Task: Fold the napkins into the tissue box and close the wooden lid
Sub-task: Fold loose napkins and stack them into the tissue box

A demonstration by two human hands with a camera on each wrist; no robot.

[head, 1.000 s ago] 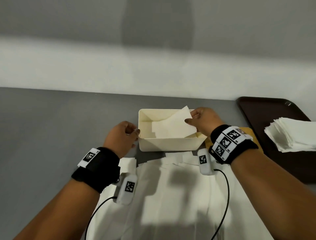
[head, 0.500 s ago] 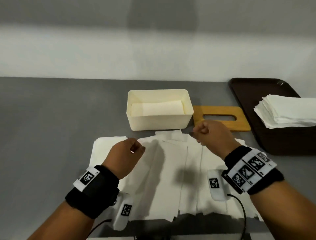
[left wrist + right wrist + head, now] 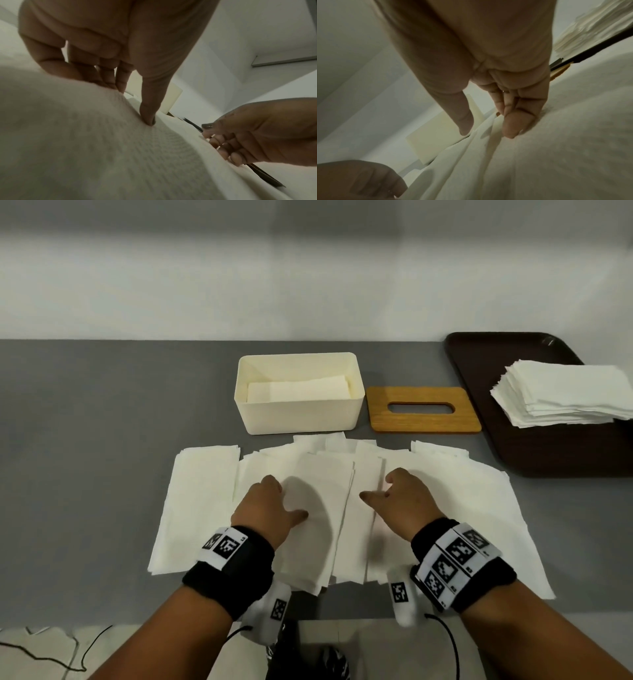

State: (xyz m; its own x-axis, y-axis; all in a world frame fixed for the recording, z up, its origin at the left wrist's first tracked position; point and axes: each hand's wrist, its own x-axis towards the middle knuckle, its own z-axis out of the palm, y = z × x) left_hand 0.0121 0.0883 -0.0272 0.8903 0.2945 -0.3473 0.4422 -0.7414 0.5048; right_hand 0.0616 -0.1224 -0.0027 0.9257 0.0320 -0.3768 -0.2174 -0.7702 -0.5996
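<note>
The cream tissue box (image 3: 298,417) stands open at mid-table with a folded white napkin (image 3: 298,392) lying flat inside. The wooden lid (image 3: 423,422) with its slot lies flat on the table just right of the box. Several white napkins (image 3: 205,501) are spread overlapping in front of the box. My left hand (image 3: 281,501) rests on the middle sheets, its thumb (image 3: 148,119) and fingertips pressing the paper. My right hand (image 3: 378,487) is a little to the right; its fingers (image 3: 513,125) touch a sheet beside a fold, thumb held apart. Neither hand grips anything.
A dark brown tray (image 3: 513,460) sits at the right with a stack of napkins (image 3: 565,395) on it. The grey table (image 3: 102,422) runs left of the sheets. Its front edge lies under my wrists, with cables (image 3: 51,655) below it.
The right hand let go of a napkin in the box, where it now lies flat. Both hands drew back from the box and came down onto the spread sheets.
</note>
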